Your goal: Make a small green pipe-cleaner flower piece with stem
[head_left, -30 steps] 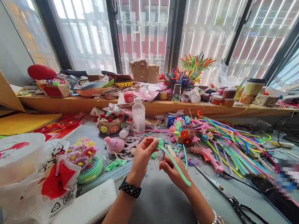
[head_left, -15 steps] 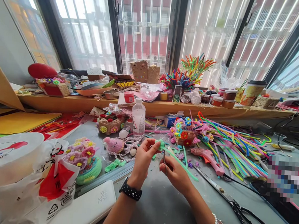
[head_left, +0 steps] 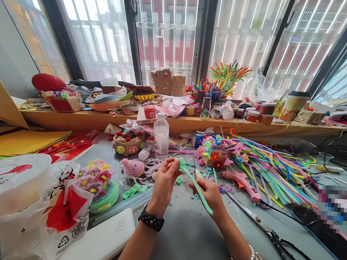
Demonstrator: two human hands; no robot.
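My left hand (head_left: 166, 176) pinches the bunched end of a mint-green pipe cleaner (head_left: 198, 192) between thumb and fingertips. The pipe cleaner's long tail slants down to the right, passing in front of my right hand (head_left: 210, 193). That hand is closed around small scissors (head_left: 194, 168), whose thin dark blades point up, a little to the right of the bunched green end. Their handles are mostly hidden by my fingers. On the table below lie green pipe cleaner pieces (head_left: 134, 191) and small purple and green scraps.
Large scissors (head_left: 257, 219) and a pink glue gun (head_left: 242, 183) lie to the right, before a heap of pipe cleaners (head_left: 276, 175). A bottle (head_left: 161, 135) stands behind my hands. Leftward are a white power bank (head_left: 105, 235), a flower-topped piece (head_left: 99, 184) and a bagged cup (head_left: 14, 183).
The scissors in my right hand have moved away to the right from the bunched green end. My left hand has shifted slightly left, and the pipe cleaner's tail has swung lower.
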